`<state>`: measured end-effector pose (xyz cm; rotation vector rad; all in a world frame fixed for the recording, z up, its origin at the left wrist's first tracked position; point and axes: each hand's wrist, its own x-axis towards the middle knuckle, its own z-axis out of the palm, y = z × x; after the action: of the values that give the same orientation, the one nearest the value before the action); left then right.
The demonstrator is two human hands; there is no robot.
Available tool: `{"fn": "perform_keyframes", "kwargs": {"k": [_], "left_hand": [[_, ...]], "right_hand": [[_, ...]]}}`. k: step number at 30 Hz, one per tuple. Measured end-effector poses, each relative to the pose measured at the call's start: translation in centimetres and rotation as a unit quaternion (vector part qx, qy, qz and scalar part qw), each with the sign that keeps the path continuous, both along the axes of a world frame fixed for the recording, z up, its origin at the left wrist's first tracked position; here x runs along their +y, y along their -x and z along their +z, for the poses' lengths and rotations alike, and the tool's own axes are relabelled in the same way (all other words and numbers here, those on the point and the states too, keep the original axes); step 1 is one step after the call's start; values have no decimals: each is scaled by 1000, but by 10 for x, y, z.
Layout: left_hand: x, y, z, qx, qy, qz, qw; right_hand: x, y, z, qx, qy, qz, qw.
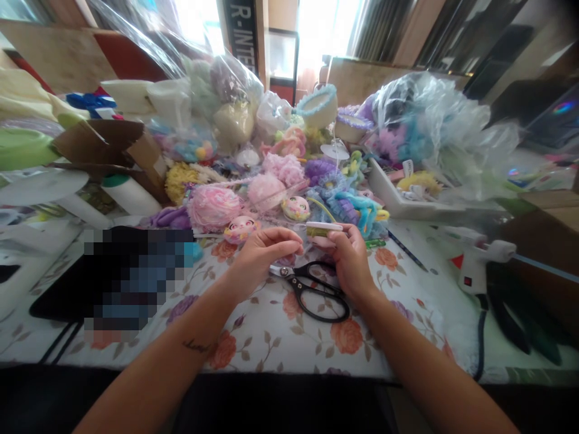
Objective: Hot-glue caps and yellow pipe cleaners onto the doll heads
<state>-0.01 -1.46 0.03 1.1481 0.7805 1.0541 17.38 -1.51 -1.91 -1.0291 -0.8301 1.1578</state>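
Observation:
My right hand point(353, 256) is wrapped round a small spool-like piece point(323, 231) with a white rim and a yellow-green middle. To its left, my left hand point(271, 248) is closed in a pinch, and whatever its fingertips hold, if anything, is too small to make out. Black-handled scissors point(319, 292) lie on the flowered tablecloth point(266, 337) just below both hands. Just beyond my hands are two painted doll faces with yellow trim, one doll face point(242, 229) by my left hand and another doll face point(295, 208) farther back.
Pink fluffy yarn point(215, 206) and other coloured yarn pile up behind. A white tray point(407, 208) and a glue gun point(479, 262) are at right, with a pencil point(409, 252) nearer. A dark, partly pixelated device point(67, 289) lies left, below a cardboard box point(149, 160).

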Motion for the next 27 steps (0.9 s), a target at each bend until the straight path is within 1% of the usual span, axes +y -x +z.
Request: {"fn": "perform_keyframes", "kwargs": {"k": [2,4,7,9,12,15,16,18,20,21,22,24,27], "left_hand": [[1,-2,1,-35,-1,18,999],[3,-4,3,-63,-3,49,997],[6,-6,3,-62,-5,111,992],[6,-6,3,-28,-33,146,988],[5,-5,1,66,-103,163,979],[3,-2,1,164,-191,174,952],[2,-2,1,186,-225,161,943],[1,0,2,216,-274,94,932],[-1,1,7,242,-284,12,928],[-3,1,11,255,-280,-17,925],[-6,2,16,273,-274,-35,922],[-11,2,28,315,-275,-51,907],[-14,0,46,359,-296,-78,881]], "right_hand": [[-2,0,3,-36,3,-5,999],[-4,-1,6,-76,-2,-2,997],[-7,0,10,-130,-31,19,991],[-9,2,11,-161,-57,35,985],[-12,3,9,-203,-82,42,975],[-12,3,9,-224,-83,42,970],[-11,3,9,-225,-81,43,970],[-10,2,11,-222,-76,51,971],[-10,0,13,-208,-72,66,973],[-11,-1,13,-198,-68,77,975],[-11,-1,14,-187,-64,88,976],[-12,-3,14,-167,-50,111,978],[-13,-5,12,-139,-31,145,979]]}}
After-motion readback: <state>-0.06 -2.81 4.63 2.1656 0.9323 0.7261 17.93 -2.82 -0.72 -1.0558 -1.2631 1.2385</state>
